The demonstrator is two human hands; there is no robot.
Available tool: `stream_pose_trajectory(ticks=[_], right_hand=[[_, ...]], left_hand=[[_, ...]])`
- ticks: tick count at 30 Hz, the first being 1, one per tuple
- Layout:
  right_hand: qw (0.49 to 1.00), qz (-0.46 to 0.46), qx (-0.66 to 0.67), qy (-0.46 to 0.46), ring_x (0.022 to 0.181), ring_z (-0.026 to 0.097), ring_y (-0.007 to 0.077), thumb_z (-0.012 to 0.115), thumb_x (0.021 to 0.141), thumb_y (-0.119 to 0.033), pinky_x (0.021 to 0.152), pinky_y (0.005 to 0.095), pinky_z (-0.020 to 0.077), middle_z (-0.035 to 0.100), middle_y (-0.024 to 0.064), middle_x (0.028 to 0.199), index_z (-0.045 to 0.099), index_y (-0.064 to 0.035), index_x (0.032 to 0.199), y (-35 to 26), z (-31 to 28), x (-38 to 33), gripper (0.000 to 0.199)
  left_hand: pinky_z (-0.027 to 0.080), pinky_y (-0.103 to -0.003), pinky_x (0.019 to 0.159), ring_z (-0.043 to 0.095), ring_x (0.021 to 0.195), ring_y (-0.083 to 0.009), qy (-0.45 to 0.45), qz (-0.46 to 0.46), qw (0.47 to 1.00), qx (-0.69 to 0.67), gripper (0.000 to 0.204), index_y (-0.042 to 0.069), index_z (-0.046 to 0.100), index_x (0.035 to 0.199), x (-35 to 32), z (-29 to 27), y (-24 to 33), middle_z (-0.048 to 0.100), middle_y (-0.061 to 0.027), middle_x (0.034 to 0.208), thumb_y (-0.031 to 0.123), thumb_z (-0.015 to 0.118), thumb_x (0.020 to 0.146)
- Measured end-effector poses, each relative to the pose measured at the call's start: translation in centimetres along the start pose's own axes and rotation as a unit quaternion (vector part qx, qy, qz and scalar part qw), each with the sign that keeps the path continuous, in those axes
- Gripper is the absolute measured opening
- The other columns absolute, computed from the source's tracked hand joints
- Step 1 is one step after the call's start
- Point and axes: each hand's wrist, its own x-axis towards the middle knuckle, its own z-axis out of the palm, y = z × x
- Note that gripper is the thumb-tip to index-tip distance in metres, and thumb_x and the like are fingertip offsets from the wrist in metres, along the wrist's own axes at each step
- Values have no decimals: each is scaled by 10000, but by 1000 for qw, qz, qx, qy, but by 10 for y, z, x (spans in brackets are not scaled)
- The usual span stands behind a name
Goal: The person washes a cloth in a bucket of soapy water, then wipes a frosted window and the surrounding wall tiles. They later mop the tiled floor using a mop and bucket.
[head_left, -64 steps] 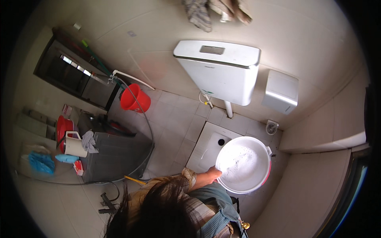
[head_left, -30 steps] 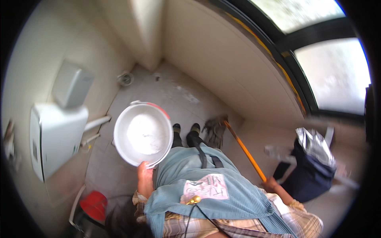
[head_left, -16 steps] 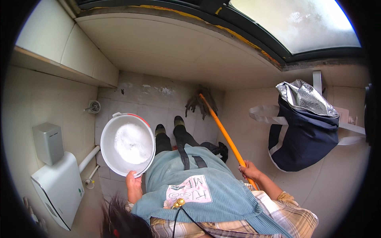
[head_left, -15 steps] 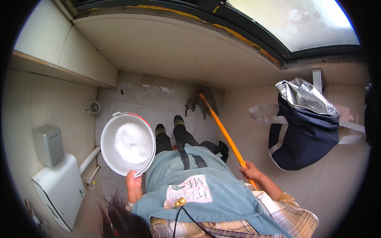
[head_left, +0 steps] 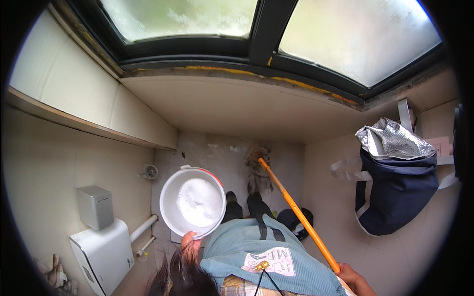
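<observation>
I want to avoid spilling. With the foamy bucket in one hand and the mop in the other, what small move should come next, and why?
Probably lower the white bucket to the tiled floor. The left hand grips only its rim, it holds foam, and the right hand holds the orange mop handle.

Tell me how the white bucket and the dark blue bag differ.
The bucket is round, rigid and white with a red rim edge; the bag is soft, dark blue, with a crumpled silver lining at its open top. The bucket holds white foam and is gripped at its rim by the left hand; the bag is touched by neither hand. Both are open-topped containers.
</observation>
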Motion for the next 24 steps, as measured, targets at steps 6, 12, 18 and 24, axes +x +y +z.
stream_pose_trajectory(ticks=[6,12,18,24], right_hand=[[948,-127,-268,113,763,639,291,597,775,-146,649,343,477,643,210,812,643,-18,943,-40,22,65,216],[970,-99,-215,56,750,596,240,523,839,-127,630,358,454,643,149,792,613,22,945,-105,8,82,204],[874,-272,-402,9,744,560,447,511,867,-190,594,491,443,581,273,743,516,36,880,-153,-29,119,226],[879,-228,-410,-85,763,545,171,523,847,-94,636,326,440,631,81,812,617,49,946,-248,-28,107,197]], left_hand=[[500,-493,842,549,1002,-375,-88,56,994,-40,548,-44,390,1189,-36,10,9,499,-200,1149,-57,455,645],[511,-469,769,557,987,-358,0,85,995,-60,446,-77,428,1132,-29,-33,-8,529,-219,1090,7,472,696],[521,-437,716,574,922,-351,14,75,982,-175,418,-83,448,1097,-29,-78,-45,559,-220,1030,11,483,692],[522,-422,650,584,840,-349,16,98,935,-339,305,-82,483,988,-29,-104,-101,570,-203,955,11,476,697]])
